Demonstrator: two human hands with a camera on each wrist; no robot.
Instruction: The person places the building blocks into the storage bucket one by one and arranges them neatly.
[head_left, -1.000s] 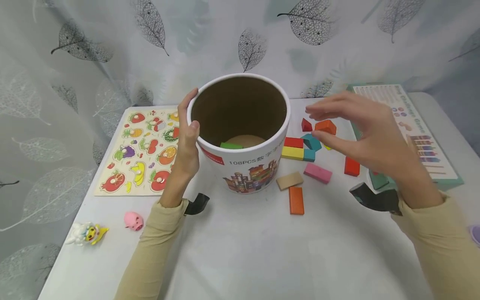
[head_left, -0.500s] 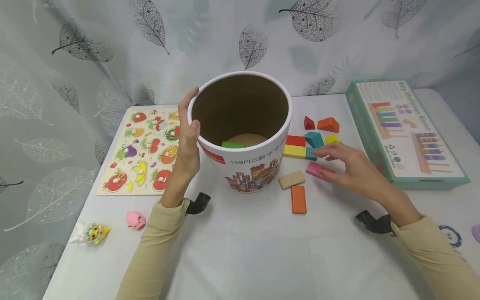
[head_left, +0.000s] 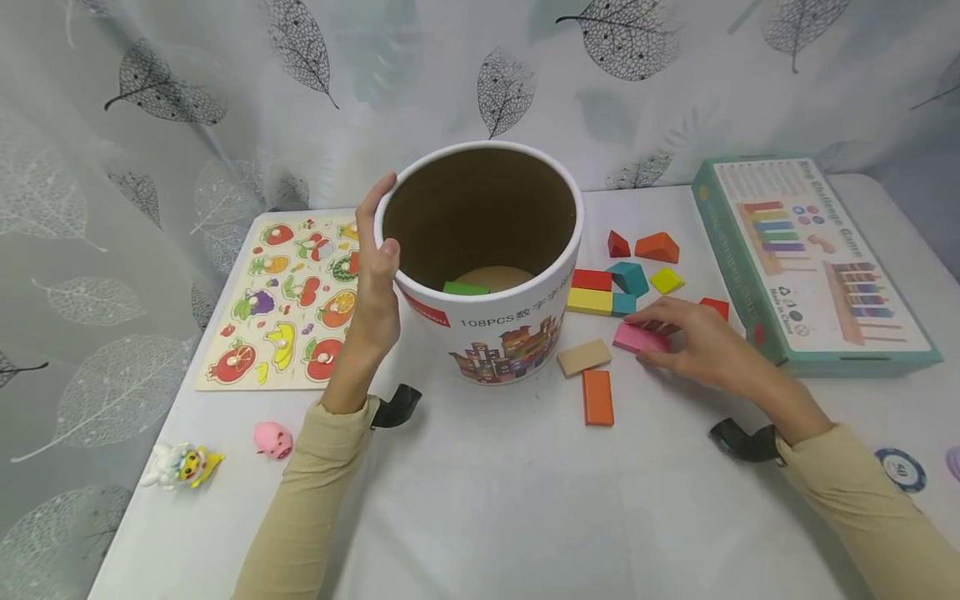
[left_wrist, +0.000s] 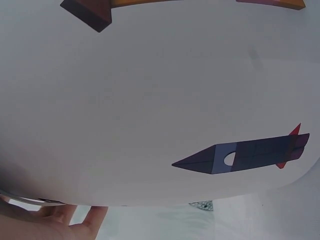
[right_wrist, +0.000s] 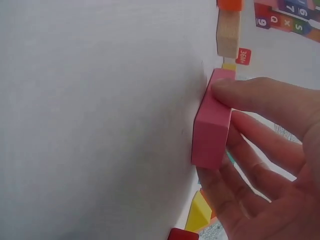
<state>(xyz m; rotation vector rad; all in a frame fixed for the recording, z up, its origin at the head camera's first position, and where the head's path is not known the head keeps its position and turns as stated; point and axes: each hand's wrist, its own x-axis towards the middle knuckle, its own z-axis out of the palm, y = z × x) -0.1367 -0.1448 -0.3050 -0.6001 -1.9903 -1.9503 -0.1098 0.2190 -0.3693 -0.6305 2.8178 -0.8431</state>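
Observation:
A large white bucket with printed blocks on its side stands in the middle of the table, a green block visible inside. My left hand holds its left side at the rim; the left wrist view is mostly filled by the bucket's wall. To the right of the bucket, my right hand pinches a pink rectangular block between thumb and fingers, low at the tabletop. Beside it lie a plain wood block and an orange block.
Red, yellow and teal blocks lie behind the pink one, with several others nearby. A game box is at right, a fruit puzzle board at left. A pink pig figure sits in front of the board.
My right hand has come down from above the blocks to the pink block, and its thumb and fingers have closed on it. The left hand stays on the bucket.

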